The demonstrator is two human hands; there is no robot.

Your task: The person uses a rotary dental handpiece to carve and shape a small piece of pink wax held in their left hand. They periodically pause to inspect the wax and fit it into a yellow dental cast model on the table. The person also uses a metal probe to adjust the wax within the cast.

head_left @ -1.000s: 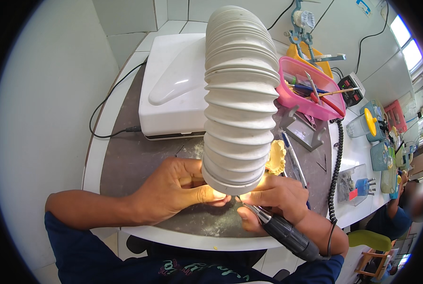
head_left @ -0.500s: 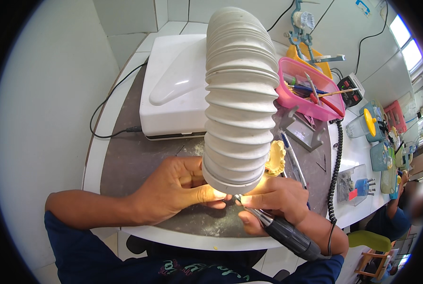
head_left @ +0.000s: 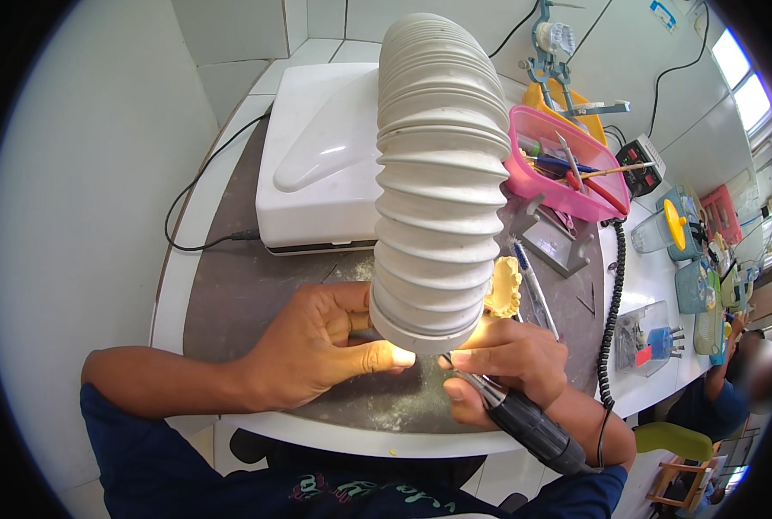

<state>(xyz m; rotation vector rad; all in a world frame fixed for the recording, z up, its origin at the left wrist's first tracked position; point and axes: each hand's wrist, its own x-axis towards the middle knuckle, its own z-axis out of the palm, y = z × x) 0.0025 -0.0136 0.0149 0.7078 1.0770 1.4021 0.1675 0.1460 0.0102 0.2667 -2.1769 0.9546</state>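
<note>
Black and thick-bodied, a corded handpiece [head_left: 537,430] is held like a pen in the fingers of the right hand [head_left: 526,359], its tip pointing toward the left hand [head_left: 304,356] but apart from it. The left fingers are bent, partly hidden by a white ribbed hose [head_left: 442,190] (whether they hold anything, I cannot tell), and a yellow cast [head_left: 505,290] sits on the desk [head_left: 230,307] just beyond the right fingers.

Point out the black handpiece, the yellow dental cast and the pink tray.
Black handpiece [head_left: 537,429]: head view, on its thick black body.
Yellow dental cast [head_left: 504,287]: head view, on its upturned face.
Pink tray [head_left: 529,176]: head view, on its near outer wall.
</note>
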